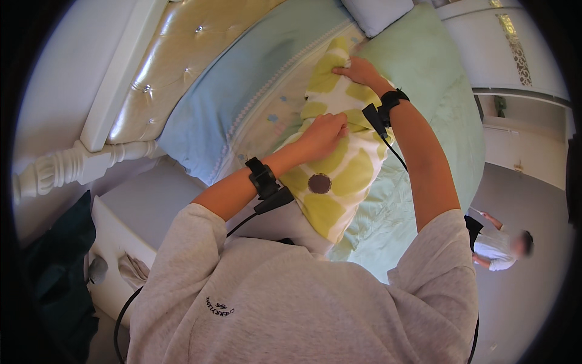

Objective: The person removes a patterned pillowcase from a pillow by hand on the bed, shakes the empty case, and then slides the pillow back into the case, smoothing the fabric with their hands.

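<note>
A green-and-white patterned pillow [344, 182] with a dark flower centre lies before me on the bed, its near end towards my body. With fingers curled, my left hand [325, 134] grips or presses the fabric around the pillow's middle. Further up, my right hand [361, 72] pinches the cover near the far end, thumb on top and the other fingers hidden behind cloth. Beneath the pillow are a pale green quilt [432, 91] and a cream sheet [263, 123] with small blue flowers.
A tufted gold headboard [175, 59] on a white frame borders the bed at left, beside blue bedding [218, 95]. A white pillow [379, 13] lies at the far end. Low left stands a pale cabinet [132, 227]. Another person [493, 245] stands at right, near a white wardrobe [504, 50].
</note>
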Demonstrator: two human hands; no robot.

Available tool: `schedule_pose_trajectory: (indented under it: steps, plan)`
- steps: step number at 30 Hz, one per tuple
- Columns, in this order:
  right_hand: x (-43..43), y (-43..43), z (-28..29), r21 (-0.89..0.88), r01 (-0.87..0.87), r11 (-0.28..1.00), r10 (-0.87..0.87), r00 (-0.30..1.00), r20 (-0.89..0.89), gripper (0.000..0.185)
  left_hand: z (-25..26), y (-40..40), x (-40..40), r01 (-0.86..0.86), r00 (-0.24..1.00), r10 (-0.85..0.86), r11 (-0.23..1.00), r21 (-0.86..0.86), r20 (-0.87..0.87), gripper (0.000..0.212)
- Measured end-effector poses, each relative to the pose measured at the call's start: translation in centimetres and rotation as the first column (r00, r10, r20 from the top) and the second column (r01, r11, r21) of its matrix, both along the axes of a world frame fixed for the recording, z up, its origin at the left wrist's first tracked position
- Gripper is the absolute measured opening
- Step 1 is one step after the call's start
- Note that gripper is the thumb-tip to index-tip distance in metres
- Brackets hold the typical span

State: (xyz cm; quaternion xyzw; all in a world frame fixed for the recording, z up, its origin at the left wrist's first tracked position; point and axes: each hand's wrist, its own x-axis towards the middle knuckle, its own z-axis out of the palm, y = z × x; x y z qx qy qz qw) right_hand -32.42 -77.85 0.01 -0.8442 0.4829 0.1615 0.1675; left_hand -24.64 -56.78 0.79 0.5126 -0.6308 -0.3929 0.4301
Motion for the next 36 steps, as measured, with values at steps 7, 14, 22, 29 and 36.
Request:
schedule_pose_trajectory:
  steps: [7,14,22,29,36]
  plan:
    - [-5.0,0.4,5.4,-0.116,0.069,0.991,-0.061,0.995,0.074,0.055,2.5,1.7,-2.5,0.095,0.985,-0.058,0.967,-0.235,0.16,0.008]
    - [-10.9,2.5,8.5,-0.02,0.239,0.971,-0.238,0.97,0.046,0.065,2.2,4.3,-3.9,0.255,0.952,-0.155,0.879,-0.403,0.266,0.009]
    - [-14.5,7.3,14.3,-0.236,0.297,0.925,-0.258,0.949,0.182,0.061,6.3,6.7,-6.8,0.407,0.863,-0.414,0.909,0.087,0.291,0.012]
    - [-17.9,10.1,17.0,-0.284,0.515,0.809,-0.404,0.837,0.368,0.055,12.0,11.3,-5.5,0.409,0.856,-0.402,0.911,0.051,0.325,0.014]
    - [-20.6,14.5,9.0,-0.57,0.094,0.816,-0.097,0.995,0.026,0.051,-4.0,13.8,-3.3,0.427,0.806,-0.291,0.889,-0.166,0.516,0.026]
